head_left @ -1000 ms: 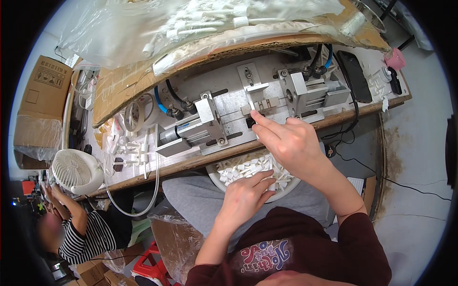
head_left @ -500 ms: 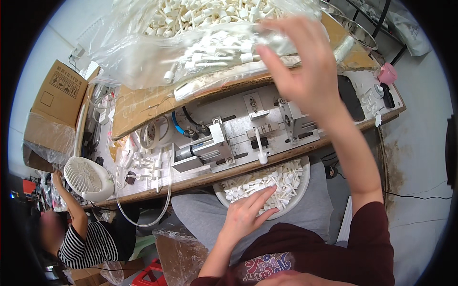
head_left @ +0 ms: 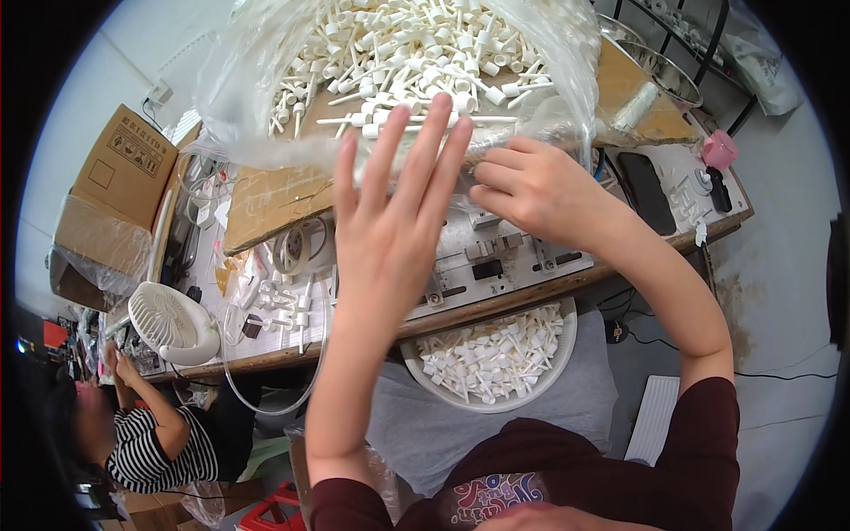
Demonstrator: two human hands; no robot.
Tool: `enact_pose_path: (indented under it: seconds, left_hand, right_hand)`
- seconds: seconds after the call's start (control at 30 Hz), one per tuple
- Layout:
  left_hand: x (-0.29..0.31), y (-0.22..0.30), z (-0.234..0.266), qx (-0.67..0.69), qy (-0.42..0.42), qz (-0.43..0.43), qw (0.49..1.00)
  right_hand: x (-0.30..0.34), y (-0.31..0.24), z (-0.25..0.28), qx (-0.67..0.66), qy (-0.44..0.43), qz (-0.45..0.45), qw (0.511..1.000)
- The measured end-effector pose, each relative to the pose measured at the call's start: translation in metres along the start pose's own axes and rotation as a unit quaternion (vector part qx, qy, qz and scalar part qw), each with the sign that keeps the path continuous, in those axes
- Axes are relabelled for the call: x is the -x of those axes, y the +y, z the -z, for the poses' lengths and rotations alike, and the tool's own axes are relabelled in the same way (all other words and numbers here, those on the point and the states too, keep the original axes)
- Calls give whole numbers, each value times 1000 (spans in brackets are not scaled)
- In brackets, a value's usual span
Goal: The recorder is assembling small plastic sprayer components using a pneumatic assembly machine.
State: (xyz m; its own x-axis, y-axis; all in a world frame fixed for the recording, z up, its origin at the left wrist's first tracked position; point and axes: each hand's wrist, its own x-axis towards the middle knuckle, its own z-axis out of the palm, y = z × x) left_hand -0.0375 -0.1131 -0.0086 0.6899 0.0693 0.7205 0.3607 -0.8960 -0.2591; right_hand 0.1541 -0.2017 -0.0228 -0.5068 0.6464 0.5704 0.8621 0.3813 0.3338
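Note:
My right hand [head_left: 551,193] has its fingers curled on the near edge of a clear plastic bag [head_left: 567,66]. Spread wide, the fingers of my left hand [head_left: 388,234] reach over the bag's near side and hold nothing visible. A heap of white plastic caps with thin stems [head_left: 425,53] lies in the bag, on a cardboard sheet [head_left: 270,208]. Below my hands, a metal clamping fixture [head_left: 496,250] is partly covered by them and the bag. More such white pieces fill a round white basin [head_left: 572,341] at my lap.
A white fan [head_left: 173,323], tape rolls [head_left: 297,250] and loose white pieces [head_left: 288,310] are at the left. A black phone [head_left: 646,190] and a pink object [head_left: 719,149] lie at the right. A co-worker in a striped shirt [head_left: 164,447] sits at lower left.
My left hand has moved up from the basin to the bag. My right hand has come down onto the bag's edge. The heap shows more openly; the white piece at the fixture no longer shows.

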Motion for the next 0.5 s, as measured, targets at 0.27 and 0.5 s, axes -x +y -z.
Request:
enact_pose_path:
  seconds: [0.27,0.5]
  left_hand:
    - [22,-44,-24,110,-74,-24,991]
    - [60,-60,-20,127,-160,88,975]
  right_hand:
    - [70,38,16,42,-81,-101,991]
    - [81,22,2,111,-75,-194,972]
